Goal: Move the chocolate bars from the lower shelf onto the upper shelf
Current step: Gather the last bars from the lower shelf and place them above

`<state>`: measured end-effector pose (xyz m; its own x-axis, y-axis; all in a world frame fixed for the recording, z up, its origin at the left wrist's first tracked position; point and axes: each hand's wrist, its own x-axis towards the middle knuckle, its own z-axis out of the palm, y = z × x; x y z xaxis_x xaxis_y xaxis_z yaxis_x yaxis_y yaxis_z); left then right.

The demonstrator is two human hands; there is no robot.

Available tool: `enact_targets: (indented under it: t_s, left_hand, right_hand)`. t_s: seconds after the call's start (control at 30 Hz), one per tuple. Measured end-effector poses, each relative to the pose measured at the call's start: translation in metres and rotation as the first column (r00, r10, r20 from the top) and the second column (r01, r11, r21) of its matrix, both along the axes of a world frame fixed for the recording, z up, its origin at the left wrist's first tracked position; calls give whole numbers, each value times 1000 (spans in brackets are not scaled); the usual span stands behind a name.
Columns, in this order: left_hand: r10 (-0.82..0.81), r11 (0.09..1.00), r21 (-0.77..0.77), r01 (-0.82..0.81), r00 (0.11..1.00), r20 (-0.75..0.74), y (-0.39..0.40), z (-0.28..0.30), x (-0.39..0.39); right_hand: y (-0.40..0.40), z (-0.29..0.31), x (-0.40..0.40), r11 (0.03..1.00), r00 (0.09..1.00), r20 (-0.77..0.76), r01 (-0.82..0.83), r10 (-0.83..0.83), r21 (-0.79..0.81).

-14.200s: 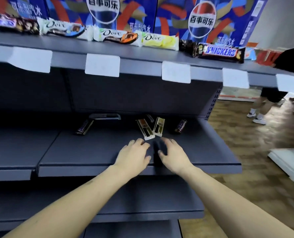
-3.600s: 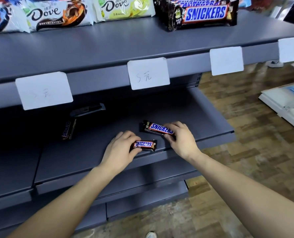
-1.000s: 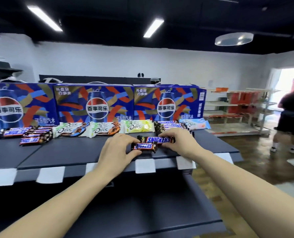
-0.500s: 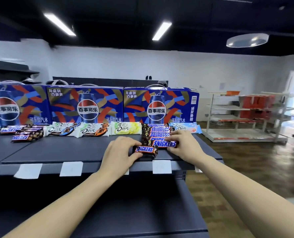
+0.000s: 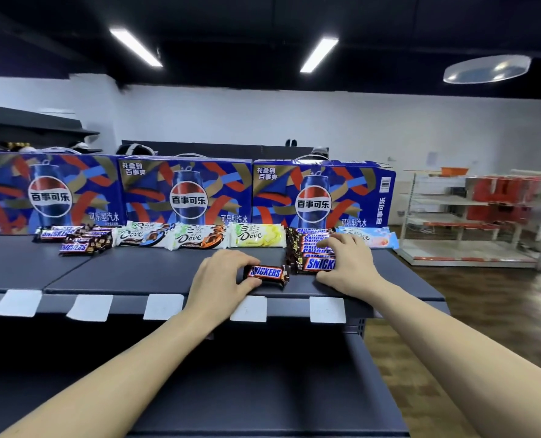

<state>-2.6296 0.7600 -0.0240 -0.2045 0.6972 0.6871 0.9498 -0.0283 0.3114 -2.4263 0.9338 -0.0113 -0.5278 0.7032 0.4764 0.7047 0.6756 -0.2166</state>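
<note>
We see a small Snickers bar (image 5: 267,273) lying on the upper shelf (image 5: 155,273) near its front edge, our left hand (image 5: 221,281) pinching its left end between thumb and curled fingers. At its 2 o'clock, just beside it, our right hand (image 5: 346,263) grips the front bar of a Snickers stack (image 5: 307,248). Dove bars (image 5: 199,240) line up at 11 o'clock, Pepsi cartons (image 5: 185,192) behind. The lower shelf (image 5: 262,390) lies at 6 o'clock.
</note>
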Motion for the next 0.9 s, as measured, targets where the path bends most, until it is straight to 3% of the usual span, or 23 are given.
enact_targets:
  t_s: [0.13,0.3,0.67,0.9]
  left_hand:
    - [-3,1000,5,3,1000,18,-10,0,-18]
    - [28,999,20,-28,999,31,-32,0,-63]
    - [112,992,-68,-102,980,162,-94,-1,-243]
    - [168,982,-112,-154,978,127,-126,2,-329]
  right_hand:
    - [-18,0,-35,990,990,-40,-138,138,15]
    - [-42,3,-102,970,970,22,-242,241,16]
    - [-104,4,-282,961,961,-21,-275,275,-14]
    - [-141,2,-365,957,956,-39,-290,289,-3]
